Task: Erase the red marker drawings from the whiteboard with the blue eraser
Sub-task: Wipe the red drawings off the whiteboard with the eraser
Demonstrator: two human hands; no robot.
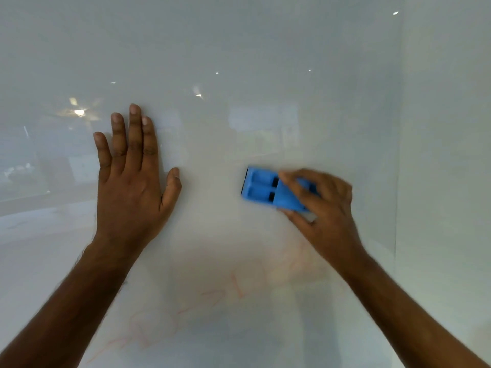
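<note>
Two bare forearms reach up from the bottom corners of the view toward a glossy whiteboard [239,62] that fills nearly the whole picture. Nearest the viewer, low on the board between the arms, lie faint red marker traces [233,288], smeared and pale, running in a slanted band from lower left to the right; their shapes are too washed out to read. Farther up, the left hand [132,181] lies flat against the board, fingers straight and close together, thumb held out to the side, its grip released and holding nothing. Level with it and well apart to the right, the right hand [324,205] grasps the blue eraser [268,189], fingers over its top and thumb below, pressing it against the board; the hand looks blurred, and the eraser's left end sticks out clear of the fingers. Beyond the hands, the upper board mirrors a dim room: bright ceiling light spots, the largest at upper left, and what may be pale furniture. A vertical edge of the board shows at far right, with plain wall [446,128] beside it.
</note>
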